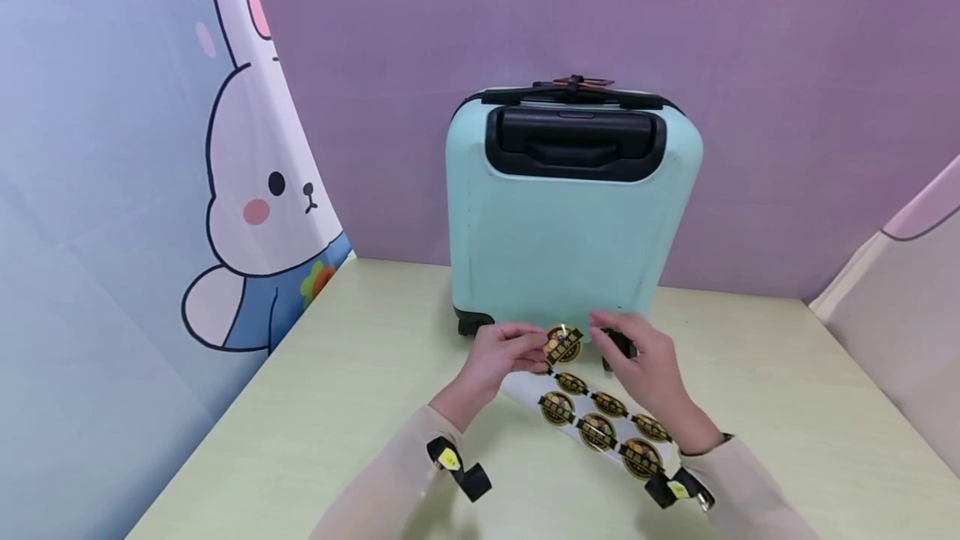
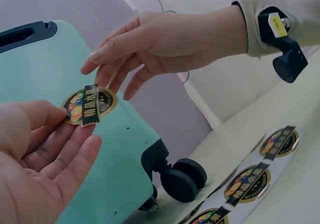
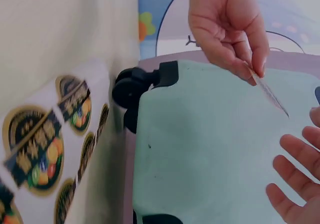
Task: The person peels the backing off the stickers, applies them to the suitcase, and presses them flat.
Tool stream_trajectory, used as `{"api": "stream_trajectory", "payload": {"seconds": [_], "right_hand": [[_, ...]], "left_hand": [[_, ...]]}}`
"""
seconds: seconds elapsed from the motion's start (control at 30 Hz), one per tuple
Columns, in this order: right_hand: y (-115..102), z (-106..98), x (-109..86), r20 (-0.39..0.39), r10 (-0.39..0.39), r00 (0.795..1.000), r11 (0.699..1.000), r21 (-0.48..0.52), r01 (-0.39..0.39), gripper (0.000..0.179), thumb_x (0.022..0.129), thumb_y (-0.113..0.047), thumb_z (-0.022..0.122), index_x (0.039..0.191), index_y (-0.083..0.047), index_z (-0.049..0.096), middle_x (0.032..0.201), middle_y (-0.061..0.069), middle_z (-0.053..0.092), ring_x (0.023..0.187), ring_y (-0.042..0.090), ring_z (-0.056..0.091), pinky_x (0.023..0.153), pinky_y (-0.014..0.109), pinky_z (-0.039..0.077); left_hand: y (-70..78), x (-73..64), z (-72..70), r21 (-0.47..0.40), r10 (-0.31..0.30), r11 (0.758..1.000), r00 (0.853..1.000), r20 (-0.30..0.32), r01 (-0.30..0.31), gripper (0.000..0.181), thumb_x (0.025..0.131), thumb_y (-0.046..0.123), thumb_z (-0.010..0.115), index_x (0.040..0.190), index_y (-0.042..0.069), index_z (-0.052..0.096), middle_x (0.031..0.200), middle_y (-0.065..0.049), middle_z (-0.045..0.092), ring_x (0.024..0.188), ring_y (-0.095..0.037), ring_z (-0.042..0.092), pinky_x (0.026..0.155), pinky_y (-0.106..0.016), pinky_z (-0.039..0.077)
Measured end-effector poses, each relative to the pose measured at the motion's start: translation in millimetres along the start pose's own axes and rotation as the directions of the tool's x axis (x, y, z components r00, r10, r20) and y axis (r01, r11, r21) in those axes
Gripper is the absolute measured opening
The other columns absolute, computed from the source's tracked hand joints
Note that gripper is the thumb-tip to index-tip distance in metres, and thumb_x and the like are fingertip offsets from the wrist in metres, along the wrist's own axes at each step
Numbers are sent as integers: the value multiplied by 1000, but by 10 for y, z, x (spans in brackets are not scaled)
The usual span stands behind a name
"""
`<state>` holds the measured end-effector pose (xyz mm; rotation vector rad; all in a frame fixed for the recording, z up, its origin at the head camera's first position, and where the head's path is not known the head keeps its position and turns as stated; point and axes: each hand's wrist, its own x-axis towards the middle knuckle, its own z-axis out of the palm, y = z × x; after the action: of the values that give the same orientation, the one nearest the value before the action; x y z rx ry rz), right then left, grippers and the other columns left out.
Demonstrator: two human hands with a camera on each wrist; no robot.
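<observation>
Between thumb and fingers, my left hand (image 1: 501, 358) pinches a round black-and-gold sticker (image 1: 564, 344) by its edge. Colourful fruit-like pictures and a dark band with gold lettering mark the sticker (image 2: 90, 105). Seen from the right wrist, the sticker (image 3: 271, 94) is almost edge-on and apart from the right fingers. My right hand (image 1: 647, 367) hovers just right of it, fingers spread and loosely bent, holding nothing. Below both hands, a white sheet (image 1: 525, 390) with rows of similar stickers lies on the table, partly hidden by the right forearm.
A mint-green suitcase (image 1: 562, 248) stands upright behind the hands, its black handle recess (image 1: 576, 144) near the top and a wheel (image 1: 474, 322) at the lower left. The pale table (image 1: 345, 390) meets a purple cloth backdrop (image 1: 375, 107). A rabbit-printed cloth (image 1: 262, 148) hangs at left.
</observation>
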<state>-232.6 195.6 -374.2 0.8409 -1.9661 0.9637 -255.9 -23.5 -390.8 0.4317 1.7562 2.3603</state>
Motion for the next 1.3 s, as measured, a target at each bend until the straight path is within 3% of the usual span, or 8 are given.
{"api": "stream_trajectory", "payload": {"seconds": [0.17,0.3,0.4,0.5,0.7,0.8,1.0,1.3], "right_hand": [[-60,12,-20,71,205,976,976,58,-210,26,87,7,71,112,1,72,99,8,73,88,7,65,70,17,52],[-113,14,-26,150,379,913,908,127,-398,17,94,-4,67,110,0,73,97,8,73,80,5,62,64,22,52],[-123,13,-33,200,452,869,854,183,-486,14,96,-7,67,106,0,73,95,10,73,76,7,61,62,23,51],[-112,18,-50,225,467,855,831,218,-511,11,95,-6,68,102,0,74,94,10,73,78,9,64,66,23,52],[-80,36,-96,236,434,869,836,254,-486,6,93,-1,68,95,1,73,90,11,72,79,10,65,68,22,54],[-78,45,-109,247,439,864,821,281,-498,6,93,0,68,94,2,73,87,12,72,77,9,65,68,22,54],[-95,67,-121,260,499,827,766,313,-561,7,93,-2,69,92,5,72,78,13,69,69,10,64,64,23,54],[-114,110,-126,263,586,766,690,333,-642,10,93,-2,68,94,8,71,79,8,70,71,14,67,74,23,57]], "left_hand": [[49,10,10,49,-20,999,999,46,18,24,94,-1,64,110,-18,65,81,-10,72,65,-13,69,70,-34,62],[104,1,14,91,-27,996,998,63,22,25,93,-1,66,110,-19,65,84,-13,73,65,-13,69,72,-35,62],[132,2,7,127,-31,992,996,79,21,26,93,0,66,111,-19,65,83,-13,73,65,-12,69,72,-37,62],[147,16,-3,167,-21,986,995,94,5,25,92,0,67,110,-18,66,82,-13,73,64,-12,69,72,-38,62],[155,46,-20,240,-19,971,995,98,-5,22,91,1,69,106,-15,69,84,-19,72,62,-12,68,70,-38,62],[162,45,-24,264,-15,965,995,100,-12,21,90,1,70,105,-14,70,89,-27,70,62,-12,67,70,-38,62],[171,37,-20,296,-2,955,996,89,-24,21,89,3,72,103,-12,72,89,-24,71,63,-14,67,70,-38,62],[147,35,-24,310,22,950,997,69,-42,20,90,2,71,104,-11,72,89,-16,73,68,-20,71,72,-38,62]]}}
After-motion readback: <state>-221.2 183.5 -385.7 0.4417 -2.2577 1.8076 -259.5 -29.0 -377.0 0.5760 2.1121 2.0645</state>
